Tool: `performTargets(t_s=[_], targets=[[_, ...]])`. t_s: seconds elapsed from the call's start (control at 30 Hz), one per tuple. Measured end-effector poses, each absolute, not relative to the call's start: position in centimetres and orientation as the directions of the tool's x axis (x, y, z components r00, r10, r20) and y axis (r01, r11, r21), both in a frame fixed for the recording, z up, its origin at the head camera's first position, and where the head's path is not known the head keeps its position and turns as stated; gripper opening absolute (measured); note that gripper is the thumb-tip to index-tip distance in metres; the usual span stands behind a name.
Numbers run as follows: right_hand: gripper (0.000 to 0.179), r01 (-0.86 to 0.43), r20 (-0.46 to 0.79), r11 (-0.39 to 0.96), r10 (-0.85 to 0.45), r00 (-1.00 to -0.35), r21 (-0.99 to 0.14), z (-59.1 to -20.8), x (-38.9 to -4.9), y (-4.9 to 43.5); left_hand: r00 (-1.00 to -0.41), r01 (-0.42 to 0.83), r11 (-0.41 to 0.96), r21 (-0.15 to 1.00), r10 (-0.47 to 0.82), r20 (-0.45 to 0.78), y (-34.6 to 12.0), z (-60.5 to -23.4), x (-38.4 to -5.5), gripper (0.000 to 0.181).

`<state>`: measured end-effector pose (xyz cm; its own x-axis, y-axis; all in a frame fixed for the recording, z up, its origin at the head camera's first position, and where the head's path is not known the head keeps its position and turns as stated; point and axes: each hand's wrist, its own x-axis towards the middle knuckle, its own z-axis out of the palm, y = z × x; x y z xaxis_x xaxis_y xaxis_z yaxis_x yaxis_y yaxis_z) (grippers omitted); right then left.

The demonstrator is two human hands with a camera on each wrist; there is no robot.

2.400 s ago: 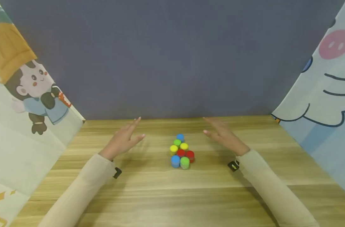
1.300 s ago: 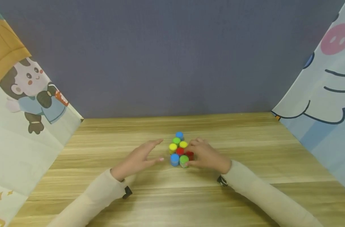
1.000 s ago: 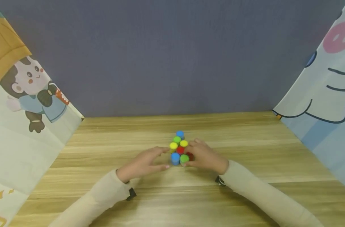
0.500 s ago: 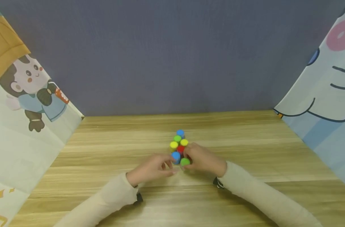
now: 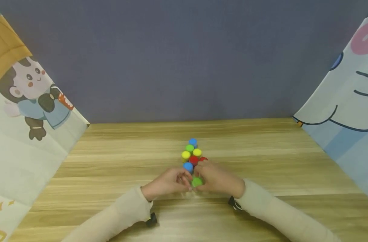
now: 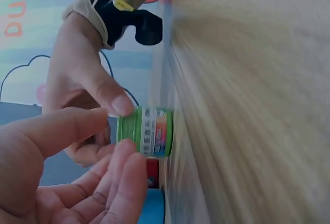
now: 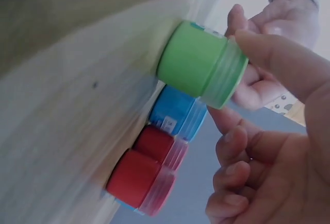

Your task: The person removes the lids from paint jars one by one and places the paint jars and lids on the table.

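Observation:
A small green screw-lid jar (image 5: 197, 182) with a printed label stands at the near end of a cluster of similar jars. My right hand (image 5: 218, 178) pinches it by the lid between thumb and fingers. In the right wrist view the green jar (image 7: 193, 64) appears upright on the table. My left hand (image 5: 168, 183) is close on its other side, fingers loosely bent; the left wrist view shows its fingertips (image 6: 126, 157) beside the jar, and whether they touch it I cannot tell. A blue jar (image 5: 188, 167) and a red jar (image 5: 194, 160) stand just behind.
Two yellow jars (image 5: 186, 155), another green jar (image 5: 190, 148) and a far blue jar (image 5: 192, 142) continue the cluster. A second red jar (image 5: 203, 159) is partly covered by my right hand. A dark panel (image 5: 184, 60) rises behind the wooden table (image 5: 120, 144); printed cloths (image 5: 38, 111) flank it.
My right hand has come in from the right, taken the near green jar by its lid and drawn it toward me, away from the cluster. My left hand has moved in beside it.

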<state>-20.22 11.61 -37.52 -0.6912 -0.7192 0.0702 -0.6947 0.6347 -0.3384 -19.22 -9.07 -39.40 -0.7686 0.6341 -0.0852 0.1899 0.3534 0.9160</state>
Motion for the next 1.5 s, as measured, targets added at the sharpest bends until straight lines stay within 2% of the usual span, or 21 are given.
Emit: performTargets(t_s=[0.2,0.4,0.5,0.63,1.07,1.23,1.5], targets=[[0.025,-0.708,0.055,0.626,-0.735,-0.676,-0.328,-37.3,-19.6,11.8,-0.756,0.116,0.342,0.933,0.64,-0.14,-8.4,-39.7,-19.4,0.023],[0.027,-0.702,0.037,0.622,-0.739,-0.673,-0.345,-37.6,-18.7,11.8,-0.716,0.033,0.344,0.938,0.663,-0.218,-8.0,-40.5,-19.1,0.037],[0.028,-0.702,0.024,0.614,-0.747,-0.665,-0.361,-37.8,-18.3,11.7,-0.692,0.025,0.353,0.935,0.681,-0.239,-8.0,-41.0,-19.0,0.038],[0.027,-0.715,0.02,0.589,-0.766,-0.642,-0.377,-37.8,-17.8,11.5,-0.676,0.037,0.361,0.932,0.695,-0.243,-7.9,-41.7,-18.9,0.032],[0.026,-0.781,0.063,0.517,-0.819,-0.571,-0.351,-37.1,-18.1,11.8,-0.691,0.034,0.309,0.95,0.695,-0.201,-7.8,-41.8,-19.2,0.029],[0.026,-0.762,0.063,0.564,-0.789,-0.611,-0.318,-36.8,-18.2,11.9,-0.704,0.052,0.31,0.949,0.686,-0.186,-7.4,-41.5,-19.5,0.026],[0.037,-0.74,0.126,0.639,-0.733,-0.669,-0.212,-36.5,-18.2,11.9,-0.734,0.034,0.325,0.945,0.65,-0.197,-6.9,-40.9,-20.0,0.039]])
